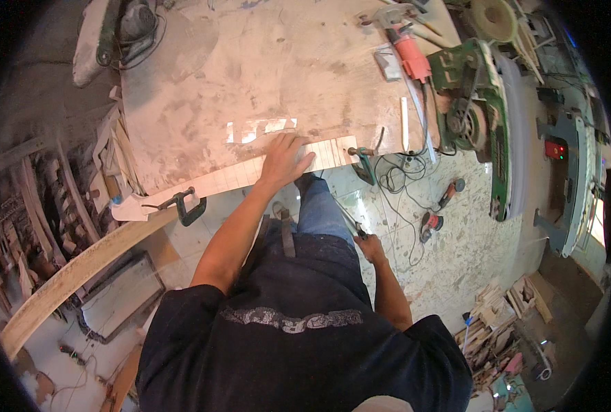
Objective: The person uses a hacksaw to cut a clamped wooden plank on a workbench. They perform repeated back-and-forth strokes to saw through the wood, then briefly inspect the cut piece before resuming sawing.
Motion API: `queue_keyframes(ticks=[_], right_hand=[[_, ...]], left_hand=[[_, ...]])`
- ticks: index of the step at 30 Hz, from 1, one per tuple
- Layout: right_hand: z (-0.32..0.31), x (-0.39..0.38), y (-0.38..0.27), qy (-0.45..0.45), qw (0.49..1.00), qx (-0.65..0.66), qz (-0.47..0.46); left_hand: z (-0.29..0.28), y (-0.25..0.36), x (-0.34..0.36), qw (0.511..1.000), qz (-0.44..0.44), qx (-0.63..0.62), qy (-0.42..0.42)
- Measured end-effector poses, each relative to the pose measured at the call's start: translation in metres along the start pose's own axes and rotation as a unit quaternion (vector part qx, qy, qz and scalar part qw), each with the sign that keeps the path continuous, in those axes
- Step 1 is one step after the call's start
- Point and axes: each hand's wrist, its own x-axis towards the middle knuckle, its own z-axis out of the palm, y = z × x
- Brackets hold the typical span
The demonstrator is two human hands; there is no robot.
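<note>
A long pale wooden strip [240, 173] with pencil-like cross lines lies along the near edge of the workbench [202, 89]. It is held down by a dark C-clamp [190, 206] toward its left end and another C-clamp [364, 163] at its right end. My left hand [285, 161] rests on the strip, fingers stretched forward over it and onto the bench, thumb apart. Low to the right, below bench height, my right hand [369, 247] is closed round the dark handle of a long, thin tool [348, 218]; its exact kind is unclear. Beyond the left hand lie pieces of white paper [261, 129].
A red power tool [412, 56] with a cord lies on the bench's far right, near a green machine [467, 103]. Cables and another red power tool [430, 221] are on the floor. A curved wooden piece [85, 268] extends at left; wood scraps [501, 316] pile at lower right.
</note>
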Motion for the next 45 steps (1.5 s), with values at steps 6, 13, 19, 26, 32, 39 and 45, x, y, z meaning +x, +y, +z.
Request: queue_keyframes(ticks=[6,13,19,26,32,39,45], right_hand=[[-0.036,0.023,-0.057,-0.160,0.984,-0.024,0.076],[-0.022,0.055,-0.040,-0.154,0.978,-0.129,-0.054],[-0.067,0.044,-0.113,-0.170,0.975,-0.116,-0.079],[-0.019,0.085,-0.054,-0.163,0.982,-0.038,-0.092],[-0.014,0.098,-0.061,-0.171,0.973,-0.079,-0.131],[-0.007,0.107,-0.066,-0.220,0.938,0.266,-0.039],[-0.019,0.102,-0.083,-0.106,0.960,-0.094,-0.240]], left_hand=[[0.009,-0.002,0.011,0.997,-0.046,0.039,-0.057],[0.008,-0.008,0.020,0.992,-0.066,0.049,-0.095],[0.009,-0.008,0.023,0.991,-0.076,0.050,-0.100],[0.010,-0.008,0.025,0.990,-0.096,0.047,-0.097],[0.010,-0.011,0.021,0.990,-0.095,0.059,-0.087],[0.010,-0.009,0.022,0.990,-0.094,0.061,-0.088],[0.009,-0.009,0.021,0.990,-0.092,0.067,-0.085]])
